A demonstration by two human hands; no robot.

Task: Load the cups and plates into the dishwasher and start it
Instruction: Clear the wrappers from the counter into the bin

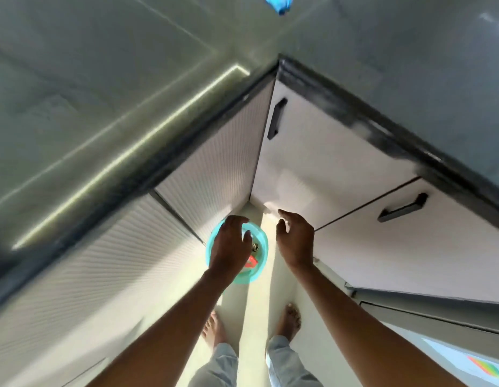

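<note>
Standing barefoot on the pale floor [256,311], you have your left foot [213,328] and right foot [290,319] set apart below light trouser legs [223,361]. At your lower right is a grey panel with a rainbow-striped sticker [485,367]; the blur hides what the panel belongs to.

Both of your forearms reach forward and down into the corner where two rows of cupboards meet. Your left hand [231,247] lies over a teal plate [265,244], fingers curled across its far rim and thumb on its inside, so you are gripping it from above, off the floor and in front of the ribbed cupboard door [214,177]. A red scrap [252,262] and a small dark bit [254,247] lie on the plate beside your thumb.

Your right hand [294,238] hangs just beside the plate without touching it, fingers loosely bent and released, holding nothing. It is in front of a smooth white door [312,163] with a black upright handle [276,118]; to the right, a second front carries another black handle [402,208].

Above the doors runs the dark edge [354,113] of the grey tabletop [103,93]. A blurred blue object [279,2] sits at its far end.
</note>
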